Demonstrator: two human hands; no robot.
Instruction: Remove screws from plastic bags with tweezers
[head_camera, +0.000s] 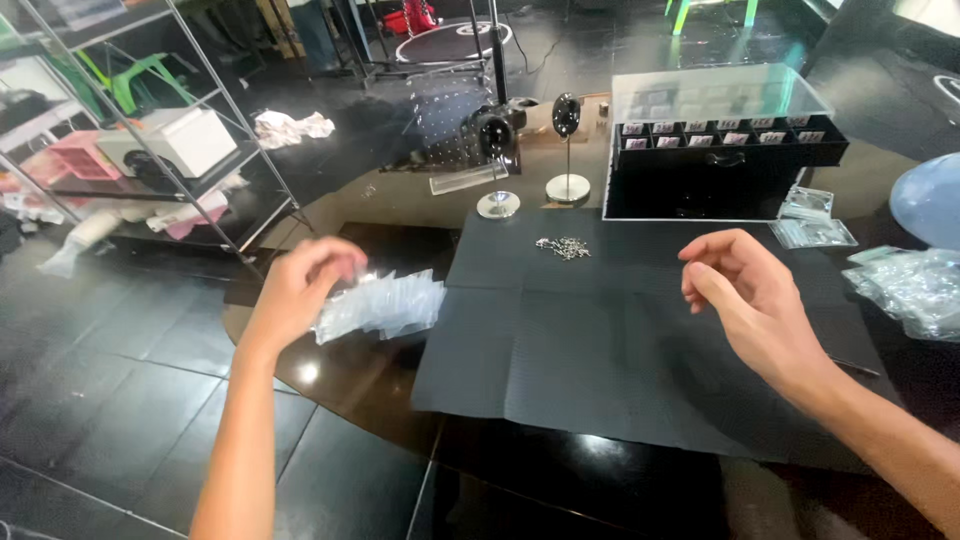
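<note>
While your left hand (300, 285) pinches clear bag stack (380, 305) just left of black mat (600, 340), right hand (745, 295) hovers over mat, loosely curled, empty. Risk: slick bags fan out, slip off worktop (370, 385) edge.

A black mat (620, 340) covers part of the glossy dark desk (380, 370). A small heap of metal bits (565, 247) lies near the mat's far edge. Behind it stand a black organiser box (720, 170) with a clear lid (715, 92), two round stands (566, 150), and a clear panel (465, 180). More bags (910, 285) are piled at the right. A wire shelf (150, 150) stands at the left.
</note>
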